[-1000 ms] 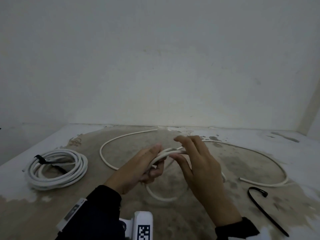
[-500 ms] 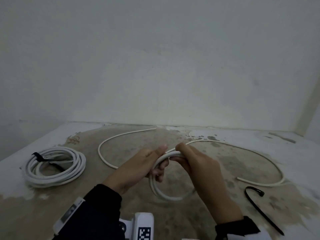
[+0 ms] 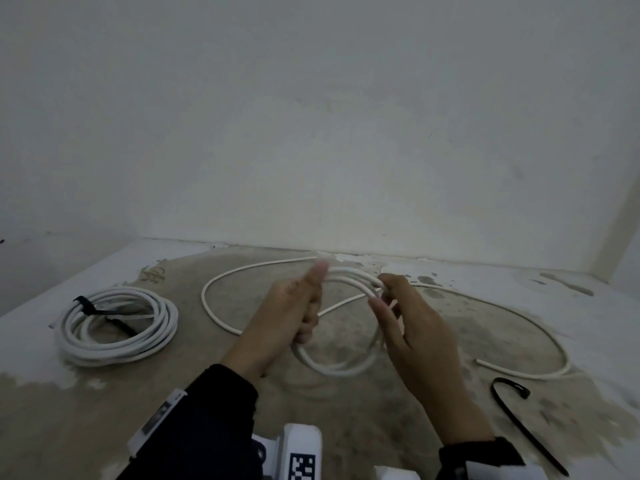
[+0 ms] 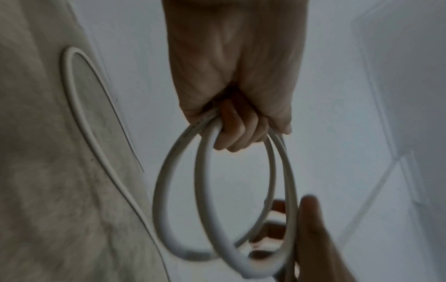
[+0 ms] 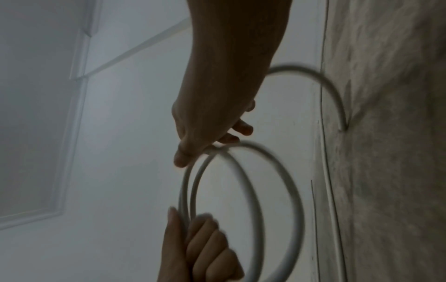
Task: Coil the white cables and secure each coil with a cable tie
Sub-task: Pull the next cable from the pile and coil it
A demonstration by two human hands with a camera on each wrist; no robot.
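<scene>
A white cable is partly wound into a small coil (image 3: 334, 367) of about two loops held above the floor. My left hand (image 3: 303, 308) grips the coil's left side, thumb up. My right hand (image 3: 384, 297) pinches the coil's upper strand on the right. The rest of the cable (image 3: 526, 327) trails across the floor in a wide arc. In the left wrist view my left hand (image 4: 231, 131) is fisted around the coil (image 4: 169, 190). In the right wrist view my right hand (image 5: 190, 150) pinches the coil (image 5: 292, 192) between thumb and fingers. A loose black cable tie (image 3: 516, 414) lies at the right.
A finished white coil (image 3: 117, 329) bound with a black tie (image 3: 90, 306) lies on the floor at the left. The stained floor (image 3: 346, 417) meets a white wall (image 3: 311, 150) just beyond the cable.
My right hand laid another loop into my left hand, then slid right along the cable. The held coil now has two loops. Both hands have risen slightly.
</scene>
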